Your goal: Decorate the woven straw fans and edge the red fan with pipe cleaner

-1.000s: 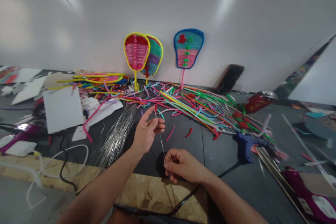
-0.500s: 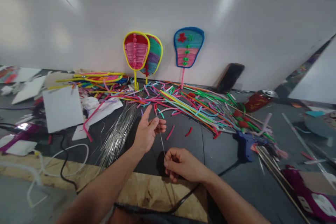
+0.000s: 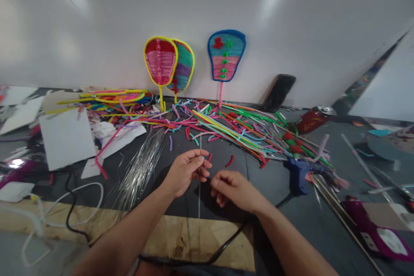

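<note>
A thin straight metal wire (image 3: 199, 196) runs upright between my hands. My left hand (image 3: 186, 171) pinches it near its upper part between thumb and forefinger; the other fingers are bent. Just right of the wire, my right hand (image 3: 234, 190) has its fingers curled in, apart from the wire, and nothing shows in them. Left of my left hand lies a bundle of similar silvery wires (image 3: 142, 170). Small red pipe cleaner pieces (image 3: 230, 161) lie on the dark table beyond my hands.
Colourful pipe cleaners (image 3: 226, 127) spread along a white partition (image 3: 106, 26). Fan-shaped pipe cleaner pieces (image 3: 226, 58) lean there beside a phone (image 3: 278, 92). A red can (image 3: 313, 120) and blue glue gun (image 3: 298, 177) lie right, white boards (image 3: 67, 138) left.
My left hand has gone from spread fingers to a pinch on the wire. My right hand has let go of the wire and moved slightly right and up. The view has shifted slightly.
</note>
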The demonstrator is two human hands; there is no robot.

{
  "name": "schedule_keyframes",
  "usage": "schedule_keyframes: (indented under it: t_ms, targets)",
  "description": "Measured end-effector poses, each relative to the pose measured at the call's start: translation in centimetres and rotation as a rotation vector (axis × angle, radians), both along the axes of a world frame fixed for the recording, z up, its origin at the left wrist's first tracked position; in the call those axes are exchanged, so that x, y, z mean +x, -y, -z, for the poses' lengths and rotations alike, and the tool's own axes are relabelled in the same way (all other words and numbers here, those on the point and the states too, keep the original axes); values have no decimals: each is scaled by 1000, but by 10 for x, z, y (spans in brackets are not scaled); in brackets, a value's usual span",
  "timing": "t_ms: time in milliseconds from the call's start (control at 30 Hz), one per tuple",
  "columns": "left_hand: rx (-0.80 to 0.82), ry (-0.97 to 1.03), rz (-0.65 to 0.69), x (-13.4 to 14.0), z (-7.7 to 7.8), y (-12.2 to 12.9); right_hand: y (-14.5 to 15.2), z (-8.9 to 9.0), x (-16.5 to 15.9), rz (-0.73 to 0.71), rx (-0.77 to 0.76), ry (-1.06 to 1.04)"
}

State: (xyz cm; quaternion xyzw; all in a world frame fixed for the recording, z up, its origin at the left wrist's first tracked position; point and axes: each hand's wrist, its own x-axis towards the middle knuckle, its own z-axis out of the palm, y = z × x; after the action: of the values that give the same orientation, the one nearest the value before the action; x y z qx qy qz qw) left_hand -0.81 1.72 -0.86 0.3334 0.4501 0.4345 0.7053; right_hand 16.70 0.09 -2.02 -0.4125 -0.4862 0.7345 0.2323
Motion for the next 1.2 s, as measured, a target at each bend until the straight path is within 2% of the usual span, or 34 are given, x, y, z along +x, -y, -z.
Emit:
schedule_keyframes:
  t_ms: [133,233,367,600,800,1033,1200]
  targets:
    - [-79,-34,230,7,2,7,-14,-4,14,413,159,-68]
    - [-100,-67,361,12,4,13,-18,-3,17,512,220,-67]
    - [-103,-93,438,16,7,16,-19,0,16,502,266,-29]
    - [-106,-135,485,18,8,15,-19,2,16,465,219,-94]
    - [-95,-155,449,19,9,16,-19,4,17,509,173,-187]
    - [-70,-149,435,19,10,17,-19,3,16,422,97,-182]
    - [-75,-112,408,19,12,16,-19,1,15,433,75,-191]
